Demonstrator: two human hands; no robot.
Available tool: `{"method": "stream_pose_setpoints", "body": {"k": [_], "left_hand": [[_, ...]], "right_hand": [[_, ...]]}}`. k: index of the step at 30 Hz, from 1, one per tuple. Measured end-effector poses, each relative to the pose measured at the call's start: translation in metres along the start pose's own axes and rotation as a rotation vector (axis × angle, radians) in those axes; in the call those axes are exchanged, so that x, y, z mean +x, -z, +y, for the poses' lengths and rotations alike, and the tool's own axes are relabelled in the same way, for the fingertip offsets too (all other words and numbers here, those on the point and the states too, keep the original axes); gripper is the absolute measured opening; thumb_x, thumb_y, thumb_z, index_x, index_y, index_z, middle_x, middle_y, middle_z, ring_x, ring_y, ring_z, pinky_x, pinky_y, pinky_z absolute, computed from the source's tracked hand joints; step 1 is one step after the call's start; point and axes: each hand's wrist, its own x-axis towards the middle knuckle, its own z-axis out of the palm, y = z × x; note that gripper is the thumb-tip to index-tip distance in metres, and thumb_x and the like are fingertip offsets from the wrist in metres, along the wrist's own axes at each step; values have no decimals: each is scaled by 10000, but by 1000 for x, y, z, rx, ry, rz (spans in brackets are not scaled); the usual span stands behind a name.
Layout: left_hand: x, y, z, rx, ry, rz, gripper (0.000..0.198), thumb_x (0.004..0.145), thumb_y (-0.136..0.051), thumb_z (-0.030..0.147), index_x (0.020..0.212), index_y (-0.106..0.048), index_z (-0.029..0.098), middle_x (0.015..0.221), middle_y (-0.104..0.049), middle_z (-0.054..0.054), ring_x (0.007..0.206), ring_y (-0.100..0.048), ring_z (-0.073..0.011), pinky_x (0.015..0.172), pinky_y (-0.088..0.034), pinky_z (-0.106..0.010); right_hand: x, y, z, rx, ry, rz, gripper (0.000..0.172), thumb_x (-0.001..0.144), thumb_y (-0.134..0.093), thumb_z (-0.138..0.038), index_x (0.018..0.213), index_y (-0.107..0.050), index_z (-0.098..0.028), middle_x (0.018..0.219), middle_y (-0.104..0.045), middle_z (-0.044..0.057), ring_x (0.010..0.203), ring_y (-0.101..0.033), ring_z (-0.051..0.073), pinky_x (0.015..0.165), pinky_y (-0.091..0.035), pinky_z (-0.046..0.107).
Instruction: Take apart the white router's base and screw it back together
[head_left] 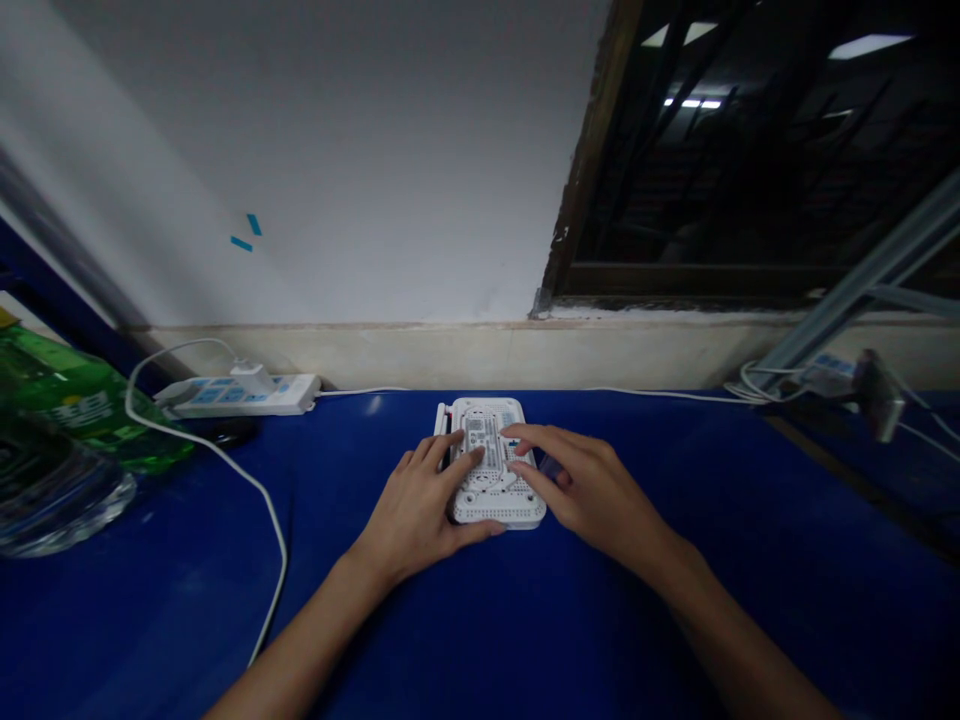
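A white plastic router (487, 440) lies underside up on the blue table top (150, 620), its perforated base carrying a printed label. My left hand (424, 510) rests on its near left side, with fingers spread across the base. My right hand (589, 490) comes over from the right, fingertips on the label area and the device's right edge. Both hands hold it between them. The hands hide much of the base, and a thin dark gap with a white strip shows along its far left side.
A white power strip (236, 395) with a plug in it stands at the back left, and a white cable (247, 490) curves forward from it. A green bottle (75, 400) and a glass dish (52, 495) stand at the far left. Metal rails and cables (847, 340) sit at right.
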Motion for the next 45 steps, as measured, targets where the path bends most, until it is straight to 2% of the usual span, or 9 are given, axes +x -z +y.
{"method": "stream_pose_setpoints", "body": {"k": [6, 11, 17, 22, 28, 33, 38, 43, 45], "left_hand": [[0, -1, 0, -18, -3, 8, 809, 810, -666, 750, 1421, -532, 237, 1481, -491, -177, 1299, -516, -401, 1001, -499, -602], [0, 0, 1, -19, 1, 4, 808, 812, -670, 743, 1427, -532, 237, 1482, -488, -176, 1308, -510, -397, 1007, -500, -597], [0, 0, 0, -28, -3, 8, 804, 810, -680, 736, 1424, -536, 236, 1485, -489, -177, 1317, -505, -397, 1013, -497, -601], [-2, -3, -2, -52, -6, 18, 801, 811, -677, 740, 1434, -524, 259, 1494, -486, -163, 1320, -514, -387, 1011, -504, -595], [-1, -2, -2, -60, -10, 17, 804, 814, -679, 734, 1429, -520, 242, 1493, -486, -170, 1331, -507, -382, 1023, -501, -584], [-1, -2, -2, -57, -5, 12, 804, 821, -674, 732, 1436, -509, 241, 1501, -476, -170, 1338, -497, -386, 1020, -500, -594], [-2, -3, -2, -62, -9, 17, 812, 816, -678, 734, 1435, -507, 239, 1504, -474, -169, 1345, -490, -384, 1027, -497, -590], [-2, -2, -1, -57, -6, 11, 799, 823, -681, 721, 1436, -514, 236, 1497, -479, -172, 1332, -499, -383, 1025, -500, -588], [-2, -3, -1, -56, -9, 16, 789, 827, -684, 712, 1434, -519, 235, 1493, -483, -173, 1330, -501, -385, 1026, -499, -589]], "right_hand": [[-1, 2, -3, 16, 9, 4, 649, 830, -552, -71, 1437, -508, -299, 1313, -684, 50, 922, -716, 183, 749, -595, 302], [0, 0, -2, -6, -14, 16, 369, 970, -554, -224, 1331, -603, -285, 1182, -743, 44, 781, -705, 162, 726, -588, 303], [-3, 2, -1, 46, 3, 16, 651, 843, -567, -62, 1437, -488, -318, 1291, -680, 35, 787, -684, 146, 680, -573, 270], [-5, 2, 2, 54, -18, 24, 372, 970, -558, -227, 1333, -589, -298, 1116, -743, 28, 670, -654, 131, 632, -568, 268], [-6, 6, -1, 45, -18, -10, 718, 854, -569, -95, 1510, -401, -333, 1311, -671, 39, 684, -648, 119, 668, -585, 279], [-7, 1, 2, -24, 1, 4, 466, 973, -535, -208, 1426, -508, -314, 1258, -710, 45, 704, -664, 138, 661, -576, 293], [-7, 2, -3, -19, 24, 2, 701, 836, -550, -70, 1479, -432, -324, 1301, -669, 43, 844, -687, 171, 733, -578, 315], [-7, -1, 0, -31, 12, 15, 440, 968, -554, -206, 1394, -530, -313, 1183, -722, 30, 831, -693, 169, 751, -569, 310], [-7, -1, 1, -3, 14, 15, 460, 971, -536, -180, 1408, -512, -323, 1197, -711, 29, 840, -690, 166, 757, -568, 305]]}}
